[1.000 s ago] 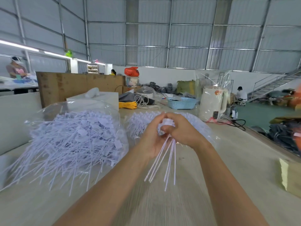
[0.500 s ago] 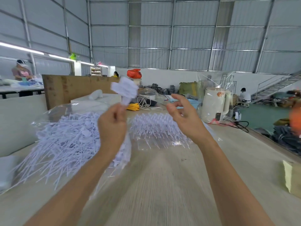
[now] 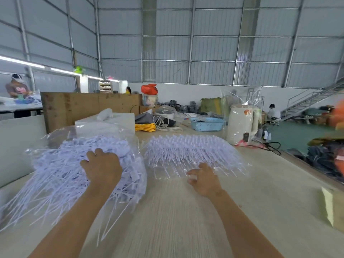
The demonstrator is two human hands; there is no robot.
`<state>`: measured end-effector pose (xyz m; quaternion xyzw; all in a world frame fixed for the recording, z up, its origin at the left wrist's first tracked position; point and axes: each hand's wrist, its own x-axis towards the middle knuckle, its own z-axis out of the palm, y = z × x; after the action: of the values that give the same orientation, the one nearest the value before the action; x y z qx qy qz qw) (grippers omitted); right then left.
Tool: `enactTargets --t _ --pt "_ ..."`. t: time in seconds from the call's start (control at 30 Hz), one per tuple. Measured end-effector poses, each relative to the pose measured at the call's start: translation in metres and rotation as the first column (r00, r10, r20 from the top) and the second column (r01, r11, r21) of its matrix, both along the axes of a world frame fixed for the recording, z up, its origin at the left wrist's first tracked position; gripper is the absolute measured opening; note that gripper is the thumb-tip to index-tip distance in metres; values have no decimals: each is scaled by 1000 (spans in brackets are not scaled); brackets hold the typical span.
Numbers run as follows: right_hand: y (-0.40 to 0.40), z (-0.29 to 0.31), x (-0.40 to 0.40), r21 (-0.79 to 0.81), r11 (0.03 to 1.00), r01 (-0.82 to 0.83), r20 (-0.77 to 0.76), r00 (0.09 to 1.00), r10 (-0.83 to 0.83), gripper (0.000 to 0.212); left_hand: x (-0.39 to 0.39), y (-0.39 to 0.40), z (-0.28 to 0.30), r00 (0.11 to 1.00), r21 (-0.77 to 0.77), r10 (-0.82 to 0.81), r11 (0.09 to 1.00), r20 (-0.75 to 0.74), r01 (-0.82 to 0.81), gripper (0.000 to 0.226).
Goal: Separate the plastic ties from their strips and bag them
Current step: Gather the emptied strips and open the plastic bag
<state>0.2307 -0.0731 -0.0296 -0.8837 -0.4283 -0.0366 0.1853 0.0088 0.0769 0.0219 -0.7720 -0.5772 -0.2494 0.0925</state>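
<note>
Resting palm-down on bagged loose ties (image 3: 61, 175) — left hand (image 3: 102, 167), right hand (image 3: 203, 180) half-curled, empty, beside stripped bundle (image 3: 191, 153).

- We see bare counter (image 3: 167, 220) open from centre down to 6 o'clock, between both forearms.
- At 9 o'clock the bag of loose ties (image 3: 55, 174) blocks passage; our left hand (image 3: 102, 168) rests on it.
- At 12 o'clock the stripped-tie pile (image 3: 191, 151) stands just beyond our right hand (image 3: 204, 181).
- At 2 o'clock a white kettle (image 3: 242, 123) stands.
</note>
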Motion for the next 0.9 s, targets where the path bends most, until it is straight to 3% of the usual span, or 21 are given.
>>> enactTargets --t 0.07,0.13,0.2,0.27,0.4,0.5,0.57,0.67,0.8,0.9 --pt "11 -5 1 -66 995 69 126 990 -60 41 5 -2 -5 985 191 -95 979 141 67 27" --pt "21 -6 3 -28 987 156 254 956 -144 51 7 -6 -8 925 384 -269 910 268 153 45" --pt "27 -5 5 -7 972 235 331 918 -219 63 7 -13 -4 864 581 -424 788 273 203 49" --pt "29 -2 8 -37 958 284 375 893 -250 61 12 -26 -2 799 681 -571 662 188 313 43" --pt "24 4 19 15 971 240 356 906 -230 27 27 -49 -15 574 670 -817 393 -59 629 30" --pt "7 8 25 211 960 183 157 963 -218 20 37 -62 -24 404 451 -893 281 -200 847 28" --pt "-7 16 27 370 911 182 107 966 -237 20 48 -74 -31 378 203 -895 335 -238 920 35" --pt "-20 33 23 559 819 129 122 964 -236 17 70 -83 -47 456 -48 -862 477 -219 878 41" --pt "-24 48 10 670 742 28 170 967 -190 16 103 -82 -52 563 -121 -813 580 -148 806 52" --pt "-24 51 4 646 763 -19 204 967 -149 19 130 -68 -47 749 -197 -648 760 -141 620 64"
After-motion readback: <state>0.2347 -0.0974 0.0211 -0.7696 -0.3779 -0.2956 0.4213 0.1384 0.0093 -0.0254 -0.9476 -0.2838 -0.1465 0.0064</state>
